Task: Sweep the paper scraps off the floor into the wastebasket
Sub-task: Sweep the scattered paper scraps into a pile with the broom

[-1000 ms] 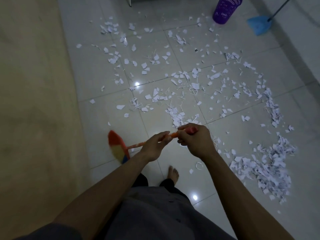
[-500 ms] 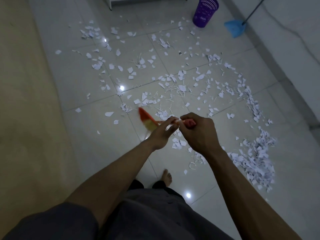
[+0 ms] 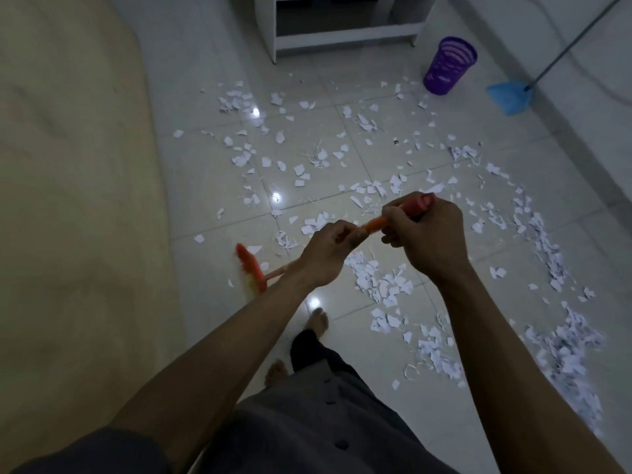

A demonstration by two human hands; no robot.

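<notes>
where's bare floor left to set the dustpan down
Mostly bare: the tile strip along the beige mat, left of the broom; the stretch between the white shelf and the first scraps; and right of the scrap arc, below the dustpan. Crowded: mid-floor scraps and the heap lower right.

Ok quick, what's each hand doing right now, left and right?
Left hand: grips the broom handle, lower down.
Right hand: grips its top end.
</notes>
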